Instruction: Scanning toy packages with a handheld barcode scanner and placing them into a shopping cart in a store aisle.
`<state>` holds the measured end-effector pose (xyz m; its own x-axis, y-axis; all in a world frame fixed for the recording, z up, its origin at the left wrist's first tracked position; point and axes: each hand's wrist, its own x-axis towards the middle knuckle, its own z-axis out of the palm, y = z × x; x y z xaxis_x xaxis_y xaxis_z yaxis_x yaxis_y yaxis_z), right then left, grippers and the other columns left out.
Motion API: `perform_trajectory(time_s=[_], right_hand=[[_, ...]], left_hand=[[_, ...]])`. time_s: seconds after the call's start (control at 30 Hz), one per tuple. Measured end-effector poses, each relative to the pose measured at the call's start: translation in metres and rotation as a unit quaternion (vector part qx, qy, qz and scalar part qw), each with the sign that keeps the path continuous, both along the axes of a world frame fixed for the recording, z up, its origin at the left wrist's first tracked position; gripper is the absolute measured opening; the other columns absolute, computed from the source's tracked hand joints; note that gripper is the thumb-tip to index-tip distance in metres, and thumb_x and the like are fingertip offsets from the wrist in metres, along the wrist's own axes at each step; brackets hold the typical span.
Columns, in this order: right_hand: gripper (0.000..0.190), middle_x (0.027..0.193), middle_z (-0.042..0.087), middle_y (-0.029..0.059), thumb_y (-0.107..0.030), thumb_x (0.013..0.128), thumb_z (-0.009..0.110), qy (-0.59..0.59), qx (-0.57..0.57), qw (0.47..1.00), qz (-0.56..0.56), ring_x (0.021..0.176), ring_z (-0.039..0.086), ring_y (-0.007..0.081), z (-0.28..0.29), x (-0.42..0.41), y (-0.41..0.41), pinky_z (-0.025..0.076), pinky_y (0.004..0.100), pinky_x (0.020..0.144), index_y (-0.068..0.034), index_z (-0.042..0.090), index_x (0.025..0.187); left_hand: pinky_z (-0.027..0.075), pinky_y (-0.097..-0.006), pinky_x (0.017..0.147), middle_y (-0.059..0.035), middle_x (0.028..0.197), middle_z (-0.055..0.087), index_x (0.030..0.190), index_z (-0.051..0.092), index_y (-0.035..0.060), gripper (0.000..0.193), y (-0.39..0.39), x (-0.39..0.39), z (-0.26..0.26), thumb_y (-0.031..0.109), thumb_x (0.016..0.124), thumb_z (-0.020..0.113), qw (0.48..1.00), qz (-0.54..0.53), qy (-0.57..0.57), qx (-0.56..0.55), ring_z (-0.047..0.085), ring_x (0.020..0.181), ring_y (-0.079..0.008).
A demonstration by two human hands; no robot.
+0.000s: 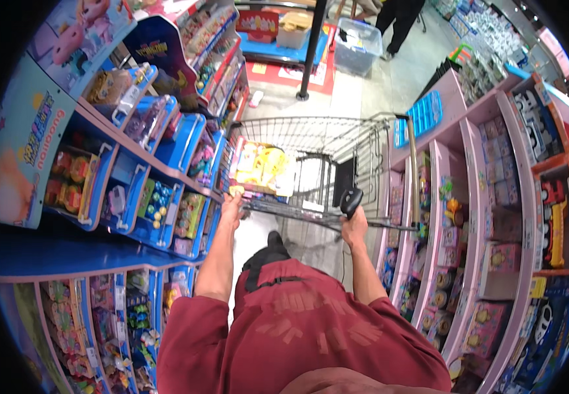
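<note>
A wire shopping cart stands before me in the aisle. My left hand is closed at the near left corner of its rim. By those fingertips is a small yellowish thing; whether I hold it is unclear. My right hand grips a black handheld device that looks like a barcode scanner, above the cart's near edge. Inside the cart, on the left, lie yellow packaged goods, partly washed out by glare. A dark flat panel shows at the cart's right.
Blue toy shelves line the left side, pink shelves the right. A blue compartment tray lies on the right shelf top. Ahead are a black post, a clear plastic bin and a person's dark-trousered legs.
</note>
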<state>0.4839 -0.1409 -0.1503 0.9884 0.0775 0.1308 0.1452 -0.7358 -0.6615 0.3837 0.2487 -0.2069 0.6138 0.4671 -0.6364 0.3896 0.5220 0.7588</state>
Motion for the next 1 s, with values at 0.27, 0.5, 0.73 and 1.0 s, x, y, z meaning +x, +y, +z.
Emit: perform_trajectory(time_s=[0.27, 0.5, 0.73, 1.0], right_hand=[[0.051, 0.1, 0.067, 0.0172, 0.002, 0.064, 0.08, 0.031, -0.023, 0.997, -0.065, 0.098, 0.064, 0.0413, 0.003, 0.083, 0.017, 0.049, 0.0464, 0.081, -0.006, 0.055, 0.109], [0.051, 0.097, 0.065, 0.0177, -0.006, 0.065, 0.082, -0.002, -0.05, 0.997, -0.054, 0.095, 0.063, 0.0417, -0.011, 0.17, 0.015, 0.048, 0.0473, 0.081, -0.005, 0.055, 0.108], [0.05, 0.1, 0.067, 0.0173, -0.005, 0.068, 0.08, 0.095, 0.08, 0.992, -0.016, 0.094, 0.065, 0.0351, -0.004, 0.249, 0.018, 0.049, 0.0396, 0.084, -0.002, 0.058, 0.113], [0.048, 0.098, 0.068, 0.0199, -0.009, 0.072, 0.076, 0.135, 0.074, 0.988, 0.025, 0.092, 0.066, 0.038, -0.017, 0.322, 0.016, 0.05, 0.0424, 0.082, -0.004, 0.058, 0.115]], left_hand=[[0.044, -0.0314, 0.07, 0.0028, 0.098, 0.063, 0.109, 0.062, 0.016, 0.026, 0.023, 0.077, 0.021, 0.039, 0.097, 0.063, 1.0, 0.014, -0.008, -0.01, 0.059, 0.084, -0.0115], [0.03, -0.022, 0.049, 0.0082, 0.068, 0.05, 0.092, 0.065, 0.0121, 0.019, -0.012, 0.094, 0.037, 0.03, 0.098, 0.063, 0.995, -0.064, -0.065, 0.031, 0.039, 0.056, -0.0023], [0.026, -0.0225, 0.051, 0.0078, 0.064, 0.043, 0.085, 0.058, 0.0122, 0.029, -0.023, 0.12, 0.08, 0.036, 0.102, 0.055, 0.991, -0.072, -0.108, 0.031, 0.033, 0.054, -0.0037], [0.026, -0.0253, 0.054, 0.0051, 0.06, 0.035, 0.09, 0.056, 0.0107, 0.05, -0.044, 0.206, 0.117, 0.055, 0.104, 0.038, 0.973, 0.008, -0.215, -0.088, 0.03, 0.054, -0.008]])
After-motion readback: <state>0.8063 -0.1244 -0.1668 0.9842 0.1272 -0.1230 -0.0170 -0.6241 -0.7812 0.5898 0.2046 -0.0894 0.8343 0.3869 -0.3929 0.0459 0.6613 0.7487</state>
